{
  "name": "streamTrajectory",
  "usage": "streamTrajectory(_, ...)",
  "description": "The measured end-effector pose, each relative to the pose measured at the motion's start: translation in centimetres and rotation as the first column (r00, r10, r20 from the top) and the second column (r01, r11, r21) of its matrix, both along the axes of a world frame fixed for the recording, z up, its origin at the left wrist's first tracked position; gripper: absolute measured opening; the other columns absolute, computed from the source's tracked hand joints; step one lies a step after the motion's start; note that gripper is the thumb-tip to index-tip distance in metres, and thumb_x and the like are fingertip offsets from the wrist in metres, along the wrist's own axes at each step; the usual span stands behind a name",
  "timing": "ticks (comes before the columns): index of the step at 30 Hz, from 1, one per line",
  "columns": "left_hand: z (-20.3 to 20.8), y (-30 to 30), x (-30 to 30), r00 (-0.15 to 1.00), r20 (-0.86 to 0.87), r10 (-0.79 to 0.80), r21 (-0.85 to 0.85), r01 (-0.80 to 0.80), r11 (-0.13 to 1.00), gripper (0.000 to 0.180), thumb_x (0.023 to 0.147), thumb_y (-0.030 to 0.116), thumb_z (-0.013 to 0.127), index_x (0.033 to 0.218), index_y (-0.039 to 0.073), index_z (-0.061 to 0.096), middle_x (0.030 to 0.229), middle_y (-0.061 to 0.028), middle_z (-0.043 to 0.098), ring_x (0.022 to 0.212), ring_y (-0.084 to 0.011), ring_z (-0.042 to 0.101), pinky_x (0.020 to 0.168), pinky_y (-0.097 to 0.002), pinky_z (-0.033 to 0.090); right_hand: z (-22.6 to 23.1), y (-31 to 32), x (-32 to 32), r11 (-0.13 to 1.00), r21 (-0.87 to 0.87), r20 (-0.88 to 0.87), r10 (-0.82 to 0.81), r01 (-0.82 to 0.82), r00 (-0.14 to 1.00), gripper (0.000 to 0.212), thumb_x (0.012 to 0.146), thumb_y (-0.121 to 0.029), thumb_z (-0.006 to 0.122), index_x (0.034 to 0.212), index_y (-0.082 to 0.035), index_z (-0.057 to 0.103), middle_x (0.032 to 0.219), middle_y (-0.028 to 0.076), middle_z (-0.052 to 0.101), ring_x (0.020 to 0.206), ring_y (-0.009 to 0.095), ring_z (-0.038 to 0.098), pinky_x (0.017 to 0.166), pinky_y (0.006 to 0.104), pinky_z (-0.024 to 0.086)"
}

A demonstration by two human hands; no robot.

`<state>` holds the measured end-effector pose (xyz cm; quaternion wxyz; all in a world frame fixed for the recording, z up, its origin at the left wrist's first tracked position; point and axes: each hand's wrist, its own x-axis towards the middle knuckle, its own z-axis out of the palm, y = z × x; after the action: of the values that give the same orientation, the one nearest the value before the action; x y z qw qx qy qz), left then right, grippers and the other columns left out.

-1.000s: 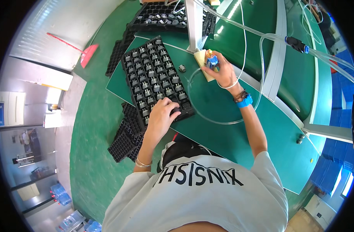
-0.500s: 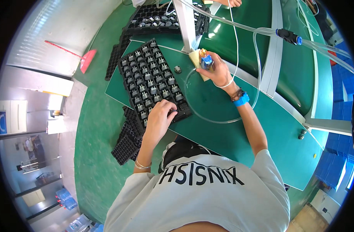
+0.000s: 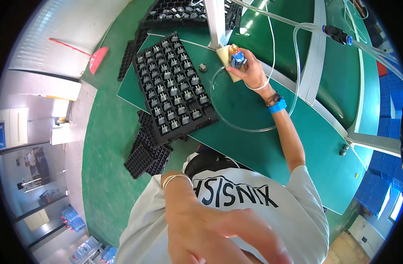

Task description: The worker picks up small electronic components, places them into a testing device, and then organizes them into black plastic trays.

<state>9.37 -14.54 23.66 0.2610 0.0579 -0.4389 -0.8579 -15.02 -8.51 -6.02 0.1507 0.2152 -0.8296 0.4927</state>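
Note:
My right hand (image 3: 253, 72) has its fingers wrapped round a small blue fitting-like piece with a brass-orange top (image 3: 237, 59), held over a pale yellow pad (image 3: 224, 53). Its exact kind is not clear. A white cord (image 3: 271, 48) meets that wrist, next to a blue band. Close below the camera, over my shirt, my left hand (image 3: 210, 229) looms large and partly blurred. Its fingers are apart, some cut off by the lower edge, and nothing shows in them. A black tray (image 3: 176, 124) of grey plug-like parts with metal pins lies on the green table, and one loose part (image 3: 203, 67) is beside it.
A clear hose (image 3: 242, 129) loops over the green table (image 3: 315, 154). A white post (image 3: 215, 22) rises at its far edge. More black trays lie at the back and, stacked, below the near left edge (image 3: 144, 160). A red dustpan (image 3: 98, 59) is on the floor.
My left hand has left the tray's near corner and come back toward my body and up close to the camera. My right hand keeps its hold at the yellow pad.

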Motion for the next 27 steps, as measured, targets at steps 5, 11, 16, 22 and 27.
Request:
streamTrajectory(5, 0.2, 0.7, 0.1, 0.989, 0.141, 0.039, 0.101, -0.054, 0.993, 0.016, 0.074, 0.025, 0.070, 0.080, 0.021, 0.056, 0.080, 0.0015, 0.051, 0.069, -0.0213, 0.043, 0.064, -0.0259, 0.038, 0.0, 0.0, 0.0, 1.000, -0.006, -0.019, 0.009, -0.009, 1.000, 0.063, 0.068, -0.029, 0.077, 0.117, -0.003, 0.047, 0.076, 0.007, 0.050, 0.052, 0.011, 0.034, 0.048, 0.0265, 0.033)
streamTrajectory(11, 0.4, 2.0, -1.1, 0.965, 0.161, 0.206, 0.030, -0.213, 0.977, 0.014, 0.075, 0.017, 0.069, 0.078, 0.014, 0.056, 0.079, -0.0007, 0.047, 0.062, -0.0193, 0.043, 0.059, -0.0286, 0.038, -0.2, 0.0, -0.1, 1.000, -0.005, -0.011, 0.001, -0.001, 1.000, 0.062, 0.068, -0.028, 0.077, 0.117, -0.003, 0.048, 0.070, 0.006, 0.047, 0.050, 0.011, 0.034, 0.046, 0.0275, 0.032)
streamTrajectory(16, -3.1, 0.5, 0.2, 0.974, 0.148, 0.169, -0.412, -0.094, 0.906, 0.009, 0.077, 0.012, 0.066, 0.074, 0.009, 0.058, 0.076, -0.0015, 0.048, 0.060, -0.0180, 0.045, 0.058, -0.0295, 0.040, -0.4, -0.1, -0.3, 1.000, 0.000, -0.039, -0.004, 0.004, 0.999, 0.062, 0.068, -0.028, 0.077, 0.117, -0.003, 0.048, 0.070, 0.006, 0.047, 0.050, 0.011, 0.034, 0.046, 0.0275, 0.032)
streamTrajectory(22, -15.5, -11.7, -8.4, 0.865, -0.101, -0.491, -0.892, 0.140, 0.430, 0.011, 0.067, 0.009, 0.069, 0.075, 0.004, 0.063, 0.082, -0.0055, 0.064, 0.074, -0.0227, 0.057, 0.066, -0.0341, 0.045, -0.3, 0.2, -0.1, 1.000, 0.009, -0.054, -0.008, 0.008, 0.998, 0.062, 0.069, -0.027, 0.076, 0.118, -0.003, 0.047, 0.072, 0.008, 0.048, 0.051, 0.013, 0.036, 0.047, 0.0287, 0.034)
streamTrajectory(27, -23.4, -14.9, -8.5, 0.963, 0.270, -0.006, -0.954, 0.266, -0.137, 0.014, 0.074, 0.007, 0.064, 0.088, 0.004, 0.062, 0.085, -0.0064, 0.059, 0.080, -0.0241, 0.056, 0.073, -0.0343, 0.045, 0.8, -0.5, 0.4, 0.999, 0.036, -0.111, -0.015, 0.019, 0.994, 0.056, 0.072, -0.027, 0.073, 0.115, -0.004, 0.047, 0.085, 0.015, 0.057, 0.063, 0.025, 0.053, 0.056, 0.0342, 0.044)
